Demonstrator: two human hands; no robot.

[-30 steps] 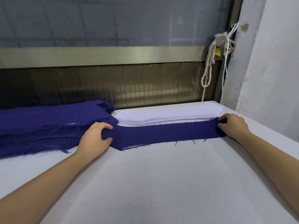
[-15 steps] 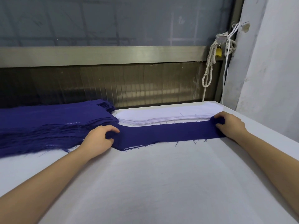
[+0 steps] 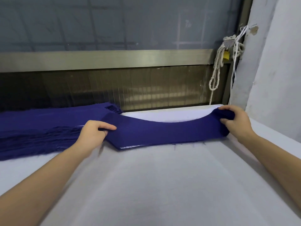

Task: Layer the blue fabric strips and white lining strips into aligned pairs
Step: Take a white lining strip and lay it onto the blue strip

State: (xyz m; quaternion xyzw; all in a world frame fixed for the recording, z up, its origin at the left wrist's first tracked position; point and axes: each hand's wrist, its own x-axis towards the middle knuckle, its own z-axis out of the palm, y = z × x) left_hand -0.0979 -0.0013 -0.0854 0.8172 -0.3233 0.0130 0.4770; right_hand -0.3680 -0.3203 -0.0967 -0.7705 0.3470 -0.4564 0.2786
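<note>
Your left hand [image 3: 93,133] and right hand [image 3: 236,122] pinch the blue strip [image 3: 162,132], so uneven pull between them could skew it.

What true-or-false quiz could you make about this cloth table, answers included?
1. The left hand and the right hand grip one blue strip by its ends. True.
2. The white lining stack lies nearer the person than that strip. False: it lies behind it, toward the window.
3. A pile of blue strips lies on the left of the table. True.
4. A red rope hangs by the window. False: the rope is off-white.
5. The right hand is empty. False: it holds the strip's right end.
</note>
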